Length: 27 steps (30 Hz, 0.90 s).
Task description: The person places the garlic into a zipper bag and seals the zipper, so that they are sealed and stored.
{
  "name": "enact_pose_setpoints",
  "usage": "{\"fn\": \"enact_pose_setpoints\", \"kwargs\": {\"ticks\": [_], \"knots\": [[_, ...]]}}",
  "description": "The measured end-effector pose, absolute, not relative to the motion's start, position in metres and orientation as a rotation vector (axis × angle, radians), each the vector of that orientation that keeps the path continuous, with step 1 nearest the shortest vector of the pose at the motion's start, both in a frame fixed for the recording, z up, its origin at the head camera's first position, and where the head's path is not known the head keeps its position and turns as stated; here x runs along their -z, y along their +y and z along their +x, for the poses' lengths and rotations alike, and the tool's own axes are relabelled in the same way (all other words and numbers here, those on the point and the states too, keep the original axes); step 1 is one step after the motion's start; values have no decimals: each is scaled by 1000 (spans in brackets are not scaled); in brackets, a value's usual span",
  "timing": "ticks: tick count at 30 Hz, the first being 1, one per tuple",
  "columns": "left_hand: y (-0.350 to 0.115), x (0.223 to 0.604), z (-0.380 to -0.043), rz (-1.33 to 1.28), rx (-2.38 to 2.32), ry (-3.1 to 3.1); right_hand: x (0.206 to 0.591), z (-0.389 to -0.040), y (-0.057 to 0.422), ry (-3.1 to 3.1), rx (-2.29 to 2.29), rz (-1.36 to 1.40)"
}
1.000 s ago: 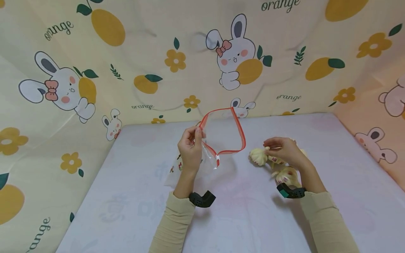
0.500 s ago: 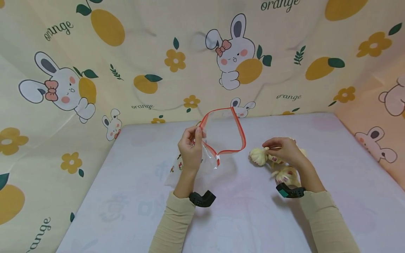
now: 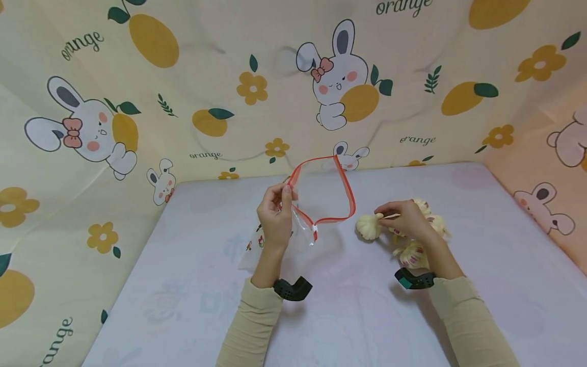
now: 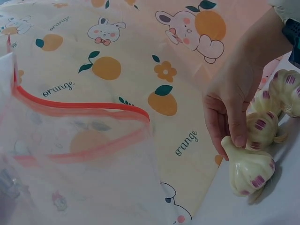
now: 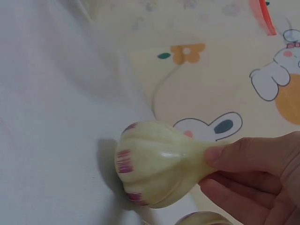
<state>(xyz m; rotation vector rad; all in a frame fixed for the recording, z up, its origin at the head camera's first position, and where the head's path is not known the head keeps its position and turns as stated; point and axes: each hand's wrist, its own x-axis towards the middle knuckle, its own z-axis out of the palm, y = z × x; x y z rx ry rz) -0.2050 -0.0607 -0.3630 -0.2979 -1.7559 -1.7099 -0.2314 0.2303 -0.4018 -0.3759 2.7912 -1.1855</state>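
Observation:
My left hand (image 3: 276,214) grips the edge of a clear zip bag (image 4: 93,187) with a red-orange zip strip. The bag's mouth gapes wide toward the right, and small printed figures show on its side. Pinched by its stem between thumb and fingers of my right hand (image 3: 403,218) is a pale garlic bulb (image 5: 154,164) with purple streaks. In the right wrist view its shadow falls on the white surface close beside it. Several more garlic bulbs (image 3: 414,255) lie behind and under my right hand, partly covered by it.
The white tabletop (image 3: 348,316) meets a cream cloth backdrop (image 3: 183,81) printed with rabbits and oranges at its far edge. A peach cloth side wall (image 3: 545,158) stands on the right. Black wrist cameras (image 3: 415,279) sit at both cuffs.
My right hand has shifted slightly left with the pinched garlic bulb, uncovering more of the bulbs behind it. The left hand and the bag have stayed in place.

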Motion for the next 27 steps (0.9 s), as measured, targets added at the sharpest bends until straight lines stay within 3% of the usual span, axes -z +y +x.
{"fn": "enact_pose_setpoints", "kwargs": {"ticks": [27], "knots": [[-60,363,-204,-292,1719,-1770,395,-232,234,2864,1314,-320]]}}
